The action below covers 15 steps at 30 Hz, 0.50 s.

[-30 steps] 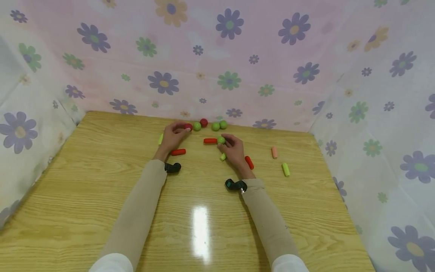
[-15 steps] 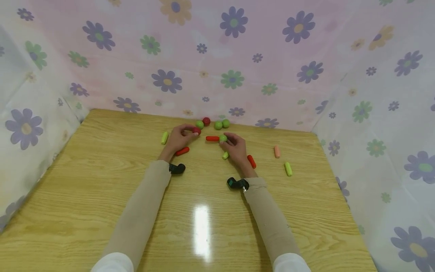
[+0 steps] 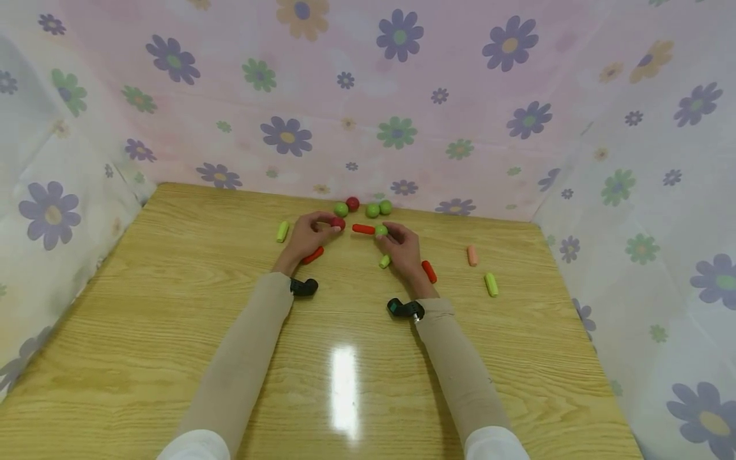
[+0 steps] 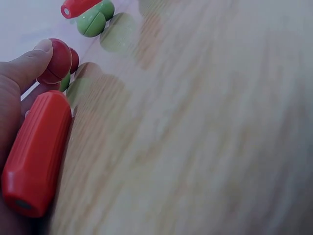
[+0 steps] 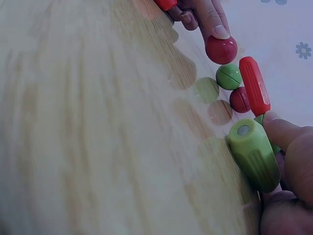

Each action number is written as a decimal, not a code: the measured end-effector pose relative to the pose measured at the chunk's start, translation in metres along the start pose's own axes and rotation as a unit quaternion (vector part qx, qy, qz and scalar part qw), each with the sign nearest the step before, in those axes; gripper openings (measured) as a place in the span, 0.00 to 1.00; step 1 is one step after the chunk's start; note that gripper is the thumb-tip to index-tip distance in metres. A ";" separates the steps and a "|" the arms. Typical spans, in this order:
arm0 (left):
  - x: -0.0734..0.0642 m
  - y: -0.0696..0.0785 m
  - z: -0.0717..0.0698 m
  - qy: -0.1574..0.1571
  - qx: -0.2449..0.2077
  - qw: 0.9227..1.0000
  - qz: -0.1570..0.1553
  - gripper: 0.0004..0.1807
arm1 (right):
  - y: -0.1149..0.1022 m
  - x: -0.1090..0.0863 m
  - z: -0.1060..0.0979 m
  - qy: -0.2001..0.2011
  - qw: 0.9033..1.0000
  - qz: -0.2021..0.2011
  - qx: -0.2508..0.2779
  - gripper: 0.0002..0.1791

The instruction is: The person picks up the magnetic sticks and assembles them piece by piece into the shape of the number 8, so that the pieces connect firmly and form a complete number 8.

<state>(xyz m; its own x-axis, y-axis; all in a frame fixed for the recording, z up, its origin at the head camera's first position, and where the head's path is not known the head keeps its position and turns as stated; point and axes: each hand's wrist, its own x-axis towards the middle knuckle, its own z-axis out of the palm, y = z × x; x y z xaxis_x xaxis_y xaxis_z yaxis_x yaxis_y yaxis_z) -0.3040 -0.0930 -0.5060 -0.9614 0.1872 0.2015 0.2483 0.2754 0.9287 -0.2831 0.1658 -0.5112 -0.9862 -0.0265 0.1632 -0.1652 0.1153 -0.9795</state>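
Note:
With thumb and fingers, my left hand [image 3: 307, 236] pinches a red ball [image 4: 57, 61] that has a seam round it. My right hand [image 3: 402, 249] pinches a green ball [image 3: 381, 230], and a red ribbed stick [image 5: 254, 85] juts from it to the left. A small gap separates the stick's free end from the red ball in the head view. Another red stick [image 4: 36, 154], with a grey dot in its end, lies on the table beneath my left hand. A light green stick [image 5: 252, 154] lies beside my right hand.
Along the table's back edge sit a green ball [image 3: 341, 209], a red ball [image 3: 352, 204] and two more green balls [image 3: 372, 210]. Loose sticks lie around: light green [image 3: 282, 231] at left, red [image 3: 429, 271], pink [image 3: 472, 255] and light green [image 3: 491, 284] at right. Flowered cloth [image 3: 397, 166] rises behind.
My left hand has carried the red ball right and nearer, away from the back green ball and toward the held red stick. The stick's free end has tipped up slightly; my right hand stays nearly still.

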 end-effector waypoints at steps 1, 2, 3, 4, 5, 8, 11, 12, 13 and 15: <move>0.000 0.000 0.000 0.001 0.002 1.000 0.000 0.17 | 0.000 0.000 0.000 0.000 1.000 0.000 0.000 0.20; -0.001 0.001 0.001 0.002 0.004 1.000 -0.001 0.17 | 0.000 0.000 0.000 0.000 1.000 0.001 0.001 0.20; -0.001 0.001 0.001 0.002 0.003 1.000 -0.002 0.17 | 0.000 0.001 0.000 -0.002 1.000 0.001 0.003 0.20; -0.001 0.001 0.001 0.002 0.003 1.000 -0.004 0.17 | 0.000 0.001 -0.001 -0.004 1.000 0.000 0.004 0.20; -0.001 0.001 0.001 0.002 0.001 1.000 -0.008 0.17 | -0.001 0.000 -0.001 -0.007 1.000 0.000 0.006 0.21; -0.002 0.001 0.002 0.001 0.000 1.000 -0.016 0.17 | -0.011 -0.002 -0.001 -0.019 1.000 0.004 0.009 0.22; -0.003 0.001 0.002 0.000 -0.002 1.000 -0.019 0.17 | -0.026 -0.008 -0.001 -0.030 0.999 0.009 0.006 0.22; -0.003 0.001 0.003 0.000 -0.002 1.000 -0.020 0.17 | -0.030 -0.009 0.000 -0.031 0.999 0.011 0.004 0.22; -0.003 0.001 0.003 0.000 -0.001 1.000 -0.021 0.17 | -0.034 -0.011 0.000 -0.032 0.999 0.011 0.003 0.22; -0.004 0.001 0.004 -0.002 -0.003 1.000 -0.023 0.17 | -0.035 -0.012 0.000 -0.032 0.999 0.012 0.001 0.22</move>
<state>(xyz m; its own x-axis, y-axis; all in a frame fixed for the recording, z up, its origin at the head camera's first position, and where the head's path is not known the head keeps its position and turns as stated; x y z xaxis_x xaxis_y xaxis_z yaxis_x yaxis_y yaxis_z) -0.2989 -0.0898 -0.5069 -0.9713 0.1786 0.1572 0.2031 0.2781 0.9388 -0.2651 0.1619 -0.4788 -0.9873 -0.0879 0.1321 -0.1418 0.1140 -0.9833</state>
